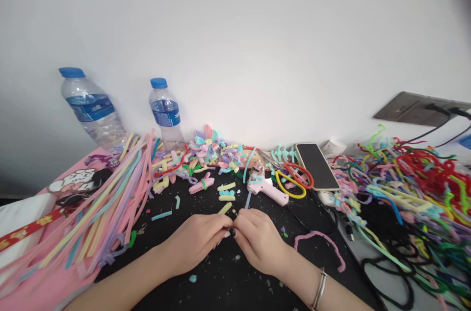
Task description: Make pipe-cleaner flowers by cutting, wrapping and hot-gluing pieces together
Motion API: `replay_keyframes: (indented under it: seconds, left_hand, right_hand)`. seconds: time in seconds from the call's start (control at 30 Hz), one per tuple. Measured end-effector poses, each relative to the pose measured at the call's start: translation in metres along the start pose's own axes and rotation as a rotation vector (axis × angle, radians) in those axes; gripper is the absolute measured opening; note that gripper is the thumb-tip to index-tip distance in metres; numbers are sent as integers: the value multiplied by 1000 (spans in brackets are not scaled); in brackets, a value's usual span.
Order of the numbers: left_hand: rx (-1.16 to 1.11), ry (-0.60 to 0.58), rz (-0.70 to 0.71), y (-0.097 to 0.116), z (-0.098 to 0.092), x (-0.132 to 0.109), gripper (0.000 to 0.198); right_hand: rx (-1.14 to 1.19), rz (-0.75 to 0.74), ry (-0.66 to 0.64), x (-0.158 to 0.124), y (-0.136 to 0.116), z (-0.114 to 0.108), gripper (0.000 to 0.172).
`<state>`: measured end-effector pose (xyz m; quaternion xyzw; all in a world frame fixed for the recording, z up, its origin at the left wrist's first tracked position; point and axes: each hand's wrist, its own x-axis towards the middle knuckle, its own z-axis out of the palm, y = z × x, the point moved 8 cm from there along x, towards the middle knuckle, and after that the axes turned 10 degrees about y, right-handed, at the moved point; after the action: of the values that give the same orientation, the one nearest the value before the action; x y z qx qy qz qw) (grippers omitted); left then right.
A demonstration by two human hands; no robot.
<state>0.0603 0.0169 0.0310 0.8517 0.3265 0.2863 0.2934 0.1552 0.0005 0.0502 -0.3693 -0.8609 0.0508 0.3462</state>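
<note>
My left hand (pixel 200 242) and my right hand (pixel 261 240) meet over the black work surface (pixel 217 286). Thumbs and fingers are pinched together at the tips; whatever lies between them is hidden. Just beyond my left fingers is a short yellow pipe cleaner piece (pixel 225 208); I cannot tell if it is held or lying down. Past it lie a few short yellow and blue pieces (pixel 226 193). A pink glue gun (pixel 270 191) rests beyond my right hand, a bluish stick (pixel 248 200) beside its front. A bracelet (pixel 321 289) circles my right wrist.
Scissors with red and yellow handles (pixel 292 186) lie by a phone (pixel 317 166). Pipe cleaners are bundled at left (pixel 110 193) and tangled at right (pixel 415 188). Two water bottles (pixel 165 115) and a pipe cleaner flower (pixel 208 143) stand near the wall. A curved pink pipe cleaner (pixel 322 235) lies right.
</note>
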Motion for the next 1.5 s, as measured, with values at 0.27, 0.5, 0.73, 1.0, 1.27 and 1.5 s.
replay_keyframes:
  seconds: [0.27, 0.5, 0.73, 1.0, 1.27, 1.5]
  left_hand:
    - [-49, 46, -27, -4, -3, 2, 13]
    - [-184, 206, -190, -20, -17, 3, 20]
    - [-310, 311, -313, -36, -22, 3, 17]
    - [-348, 386, -299, -37, -28, 4, 17]
    - [-252, 379, -172, -26, -30, 3, 17]
    - [-211, 386, -99, -18, -33, 4, 14]
  right_hand:
    - [6, 93, 94, -2, 9, -8, 21]
    - [45, 137, 244, -2, 17, -25, 19]
    - [80, 148, 239, -2, 19, -24, 18]
    - [111, 143, 258, 0, 21, -27, 18]
    - [133, 141, 117, 2, 19, -14, 17]
    - [138, 151, 66, 1, 20, -7, 21]
